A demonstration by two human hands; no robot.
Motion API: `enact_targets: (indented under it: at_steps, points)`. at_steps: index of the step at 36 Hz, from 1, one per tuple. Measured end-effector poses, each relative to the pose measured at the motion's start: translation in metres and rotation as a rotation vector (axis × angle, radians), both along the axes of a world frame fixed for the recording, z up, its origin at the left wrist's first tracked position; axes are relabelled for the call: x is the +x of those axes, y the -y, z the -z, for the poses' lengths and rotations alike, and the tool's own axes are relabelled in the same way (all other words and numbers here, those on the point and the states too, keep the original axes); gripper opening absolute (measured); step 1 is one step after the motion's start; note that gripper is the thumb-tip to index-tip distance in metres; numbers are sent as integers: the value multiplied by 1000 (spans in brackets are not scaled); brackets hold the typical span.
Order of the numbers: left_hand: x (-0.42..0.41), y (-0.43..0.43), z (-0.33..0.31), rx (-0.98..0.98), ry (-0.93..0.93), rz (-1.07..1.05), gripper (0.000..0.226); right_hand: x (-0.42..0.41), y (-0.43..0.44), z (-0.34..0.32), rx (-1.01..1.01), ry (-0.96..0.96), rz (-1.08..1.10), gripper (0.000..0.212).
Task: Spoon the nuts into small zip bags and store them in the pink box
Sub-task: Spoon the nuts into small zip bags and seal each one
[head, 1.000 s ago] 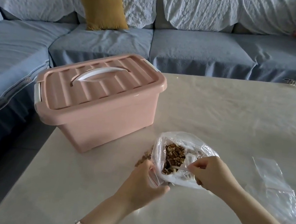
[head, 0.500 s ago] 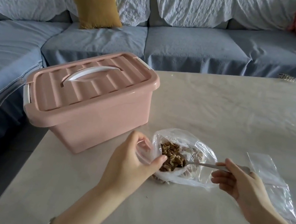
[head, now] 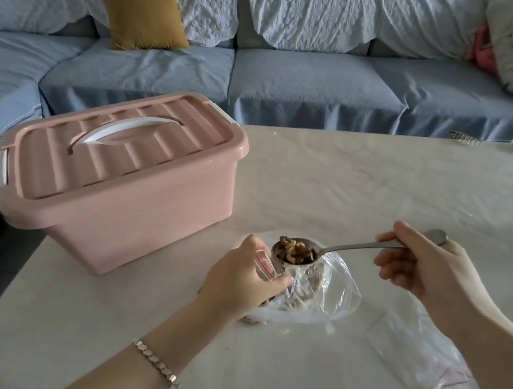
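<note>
Over the table (head: pixel 351 182) beside the pink box (head: pixel 132 208), left hand (head: pixel 241 281) pinching small zip bag (head: pixel 267 265), right hand (head: pixel 431 272) fingers curled round spoon (head: pixel 351 244) of nuts (head: pixel 295 250).

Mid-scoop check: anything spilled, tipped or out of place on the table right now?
Nothing stands out. The spoon in the right hand is level, its nuts heaped, none falling, beside the small zip bag the left hand holds. The pink box sits upright, lid on.

The pale surface (head: pixel 351 182) fills the lower frame. On it stand a lidded pink box (head: pixel 132 208) centre left, a nut bag (head: pixel 329 296) lower centre and flat zip bags (head: pixel 417 361) lower right.
</note>
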State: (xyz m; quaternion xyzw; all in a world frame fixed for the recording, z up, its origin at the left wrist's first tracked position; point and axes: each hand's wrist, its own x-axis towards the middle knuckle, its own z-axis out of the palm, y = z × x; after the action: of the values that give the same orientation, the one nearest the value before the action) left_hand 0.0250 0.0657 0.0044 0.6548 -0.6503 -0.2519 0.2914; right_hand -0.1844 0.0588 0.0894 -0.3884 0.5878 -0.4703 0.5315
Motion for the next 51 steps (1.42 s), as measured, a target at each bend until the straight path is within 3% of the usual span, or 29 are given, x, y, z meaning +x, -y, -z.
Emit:
enact_targets:
  at_steps: [8, 13, 24, 31, 37, 41, 46, 51]
  points:
    - [0, -5, -11, -10, 32, 46, 47, 25, 7, -6, -17, -125, -138, 29]
    - [1, -9, -13, -22, 58, 34, 48, 50, 8, -18, -144, -349, -290, 32]
    - [8, -23, 0, -75, -252, -168, 40, 81, -18, -51, -609, -868, -494, 36]
    - [30, -29, 1, -103, -286, -317, 38, 46, -13, -33, -558, -520, -166, 27]
    - [40, -38, 4, 137, -252, -256, 35, 42, -16, 29, -343, -549, -187, 29]
    - [35, -41, 7, 228, -158, -148, 36, 50, -21, 53, -305, -716, -242, 24]
    - [31, -40, 7, 287, -91, -123, 39, 62, -22, 66, -259, -698, -281, 26]
    - [28, -41, 10, 328, -203, -115, 37, 68, -22, 78, -81, -370, -185, 26]
